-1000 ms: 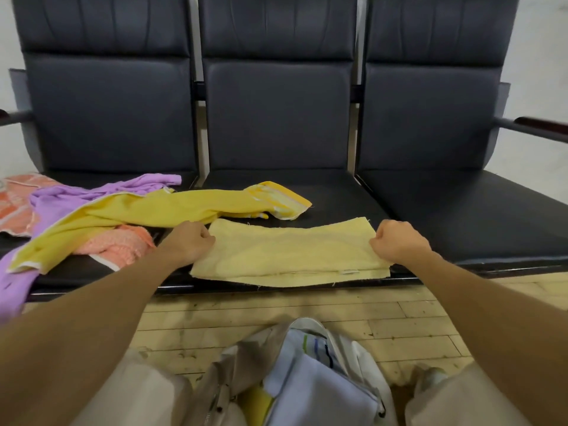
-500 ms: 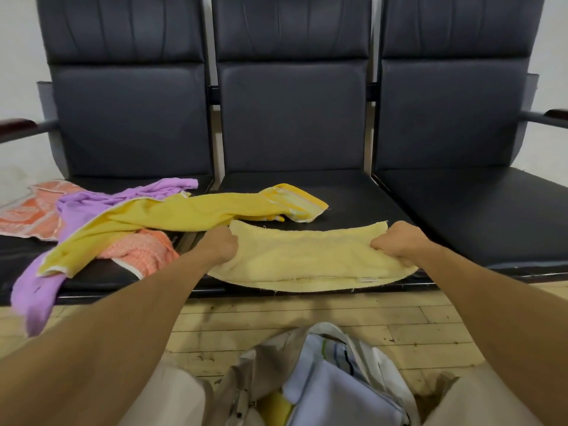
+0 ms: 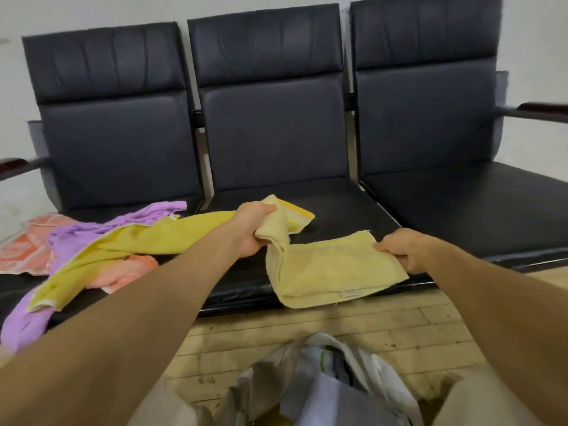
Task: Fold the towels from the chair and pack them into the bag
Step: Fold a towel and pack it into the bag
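Note:
A pale yellow towel [image 3: 332, 269] lies folded on the front of the middle chair seat [image 3: 344, 210]. My left hand [image 3: 250, 229] grips its left end and has lifted it above the seat. Its right end is pinched by my right hand [image 3: 399, 249], low at the seat. A brighter yellow towel [image 3: 153, 238], a purple towel [image 3: 92, 232] and an orange towel [image 3: 123, 272] lie in a loose heap on the left seat. The white bag [image 3: 322, 382] stands open on the floor between my knees.
Three dark padded chairs stand in a row against a white wall, with armrests at both ends [image 3: 541, 110]. Another orange cloth [image 3: 24, 250] lies at the far left. The right seat [image 3: 467, 210] holds nothing. Pale wooden floorboards [image 3: 307, 330] run under the seats.
My left hand has raised the pale towel's left end and carried it to the right. The towel now bends upward at that end. My right hand stays on the right end.

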{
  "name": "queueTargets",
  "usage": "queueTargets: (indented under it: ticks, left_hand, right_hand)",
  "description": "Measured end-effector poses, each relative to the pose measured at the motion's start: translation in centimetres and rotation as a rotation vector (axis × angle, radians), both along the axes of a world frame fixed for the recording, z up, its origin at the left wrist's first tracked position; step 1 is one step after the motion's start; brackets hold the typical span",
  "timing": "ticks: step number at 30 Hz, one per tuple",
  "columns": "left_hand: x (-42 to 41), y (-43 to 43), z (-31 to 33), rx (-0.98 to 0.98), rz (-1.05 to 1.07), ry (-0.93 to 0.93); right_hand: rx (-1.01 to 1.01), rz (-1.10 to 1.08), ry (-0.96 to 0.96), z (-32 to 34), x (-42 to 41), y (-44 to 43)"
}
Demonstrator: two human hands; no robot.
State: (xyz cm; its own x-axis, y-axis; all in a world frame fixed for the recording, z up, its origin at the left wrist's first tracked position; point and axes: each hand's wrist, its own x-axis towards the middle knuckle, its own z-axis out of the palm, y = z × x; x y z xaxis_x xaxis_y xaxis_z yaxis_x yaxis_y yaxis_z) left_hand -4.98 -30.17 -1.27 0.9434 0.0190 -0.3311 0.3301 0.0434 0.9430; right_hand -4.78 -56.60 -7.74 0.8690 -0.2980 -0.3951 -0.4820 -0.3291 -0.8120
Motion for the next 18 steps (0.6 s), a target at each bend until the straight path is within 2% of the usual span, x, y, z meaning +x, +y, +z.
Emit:
queueTargets:
  ticks: [2,6,11,15,18]
  left_hand:
    - [-0.1,-2.3,0.3,0.040,-0.069,-0.007]
    - [0.4,-6.7,-0.5,0.163,-0.155,-0.017]
    - [0.3,-11.4,-2.1,0.275,-0.228,-0.077]
    - [0.1,-13.6,-3.2,0.391,-0.342,-0.088]
    - [-0.3,-13.6,-3.2,0.380,-0.445,-0.054]
  right_hand:
    - [0.076,0.002,0.017,0.2,-0.1,-0.4]
    - [0.077,0.037,-0.028,0.1,0.4,-1.1]
    - [0.170,0.059,-0.013,-0.1,0.7,-1.7]
    - [0.166,0.041,-0.052,-0.1,0.8,-1.6]
    - [0.153,0.029,-0.086,0.0,0.8,-1.0]
